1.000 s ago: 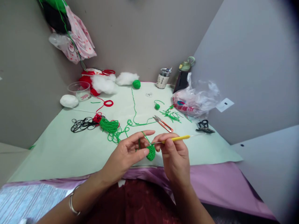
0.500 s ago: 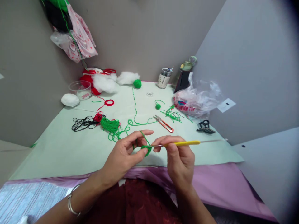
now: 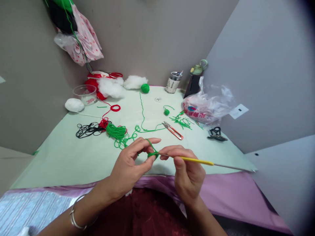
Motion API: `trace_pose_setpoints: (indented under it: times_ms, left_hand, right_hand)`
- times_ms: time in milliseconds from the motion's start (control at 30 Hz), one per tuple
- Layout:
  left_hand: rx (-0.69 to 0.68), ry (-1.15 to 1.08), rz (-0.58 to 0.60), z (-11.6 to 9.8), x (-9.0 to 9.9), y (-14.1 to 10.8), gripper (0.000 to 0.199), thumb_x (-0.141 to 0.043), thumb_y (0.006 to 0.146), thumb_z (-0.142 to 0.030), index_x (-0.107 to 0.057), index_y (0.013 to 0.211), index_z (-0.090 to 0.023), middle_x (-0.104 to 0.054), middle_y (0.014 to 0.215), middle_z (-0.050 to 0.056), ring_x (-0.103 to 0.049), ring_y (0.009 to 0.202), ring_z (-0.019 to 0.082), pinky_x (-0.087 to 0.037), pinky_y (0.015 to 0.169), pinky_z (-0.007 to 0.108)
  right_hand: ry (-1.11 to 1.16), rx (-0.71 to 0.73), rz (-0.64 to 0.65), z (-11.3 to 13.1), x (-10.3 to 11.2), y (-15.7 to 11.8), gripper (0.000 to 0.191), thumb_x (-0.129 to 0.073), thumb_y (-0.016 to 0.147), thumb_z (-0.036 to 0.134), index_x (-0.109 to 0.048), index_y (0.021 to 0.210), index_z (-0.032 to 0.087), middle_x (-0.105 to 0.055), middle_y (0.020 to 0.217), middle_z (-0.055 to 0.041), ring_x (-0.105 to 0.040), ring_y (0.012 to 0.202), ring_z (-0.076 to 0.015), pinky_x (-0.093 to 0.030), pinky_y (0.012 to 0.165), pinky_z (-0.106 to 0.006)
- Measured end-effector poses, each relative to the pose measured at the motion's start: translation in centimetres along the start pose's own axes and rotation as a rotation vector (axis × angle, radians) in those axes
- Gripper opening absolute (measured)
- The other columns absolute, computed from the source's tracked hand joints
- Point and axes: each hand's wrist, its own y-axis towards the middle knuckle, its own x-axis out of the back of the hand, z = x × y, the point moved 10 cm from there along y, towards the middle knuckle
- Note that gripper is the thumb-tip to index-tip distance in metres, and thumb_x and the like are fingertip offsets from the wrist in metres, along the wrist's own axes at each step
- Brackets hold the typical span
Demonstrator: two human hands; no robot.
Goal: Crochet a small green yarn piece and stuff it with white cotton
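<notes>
Between the thumb and fingers of my left hand (image 3: pixel 134 160) is a small piece of green crochet work (image 3: pixel 153 155), partly hidden by the thumb. Green yarn passes over the raised index finger and down to the work. My right hand (image 3: pixel 188 170) grips a crochet hook (image 3: pixel 197 160) by its yellow handle. The hook's thin metal tip meets the upper edge of the green piece, and its far metal end points right and slightly down. Loose loops from a green yarn bundle (image 3: pixel 116 131) lie just beyond my left hand.
Orange-handled thread snips (image 3: pixel 173 130) lie beyond my right hand. Green yarn scraps (image 3: pixel 182 121), a black hair claw (image 3: pixel 217 134) and a plastic bag (image 3: pixel 206 105) are at the right. Black yarn (image 3: pixel 88 130), a white yarn ball (image 3: pixel 74 105) and white stuffing (image 3: pixel 110 88) are at the left.
The outer end of the crochet hook has swung downward, so the hook now slopes down to the right. My left hand has tilted the green piece, and less of it shows.
</notes>
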Motion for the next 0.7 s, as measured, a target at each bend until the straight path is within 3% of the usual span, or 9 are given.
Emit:
trace_pose_setpoints:
  times_ms: [133, 267, 533, 700]
  left_hand:
    - [-0.027, 0.042, -0.013, 0.0, 0.2, 0.0, 0.035, -0.073, 0.089, -0.015, -0.080, 0.121, -0.027, -0.069, 0.092, 0.002, -0.064, 0.090, 0.016, -0.051, 0.089, 0.029]
    - [-0.072, 0.091, -0.039, -0.6, 0.4, 0.0, 0.034, -0.073, 0.089, -0.016, -0.081, 0.121, -0.026, -0.070, 0.090, 0.002, -0.064, 0.090, 0.017, -0.051, 0.094, 0.031]
    - [0.075, -0.097, -0.003, 1.0, -0.4, 0.3, 0.038, -0.075, 0.087, -0.018, -0.079, 0.124, -0.023, -0.069, 0.093, 0.003, -0.064, 0.087, 0.016, -0.053, 0.086, 0.028]
    - [-0.063, 0.042, -0.011, -0.2, -0.1, 0.4, 0.036, -0.071, 0.087, -0.014, -0.080, 0.121, -0.022, -0.069, 0.095, 0.003, -0.063, 0.089, 0.015, -0.051, 0.090, 0.028]
  right_hand:
    - [-0.111, 0.096, 0.068, 0.9, -0.5, -0.1, 0.024, -0.052, 0.103, 0.011, -0.070, 0.114, 0.023, -0.077, 0.098, -0.0062, -0.074, 0.094, -0.0200, -0.062, 0.080, -0.036]
    - [-0.142, 0.110, 0.095, 0.9, -0.7, -0.2, 0.023, -0.053, 0.103, 0.011, -0.070, 0.113, 0.024, -0.078, 0.096, -0.0064, -0.076, 0.093, -0.0214, -0.062, 0.078, -0.038]
    - [-0.099, 0.139, 0.063, 0.7, -0.6, -0.1, 0.026, -0.054, 0.102, 0.008, -0.071, 0.115, 0.023, -0.078, 0.099, -0.0065, -0.075, 0.097, -0.0196, -0.062, 0.083, -0.036]
    - [-0.078, 0.070, 0.090, 0.3, -0.5, 0.4, 0.022, -0.054, 0.104, 0.010, -0.071, 0.112, 0.023, -0.078, 0.098, -0.0055, -0.074, 0.091, -0.0176, -0.061, 0.079, -0.033]
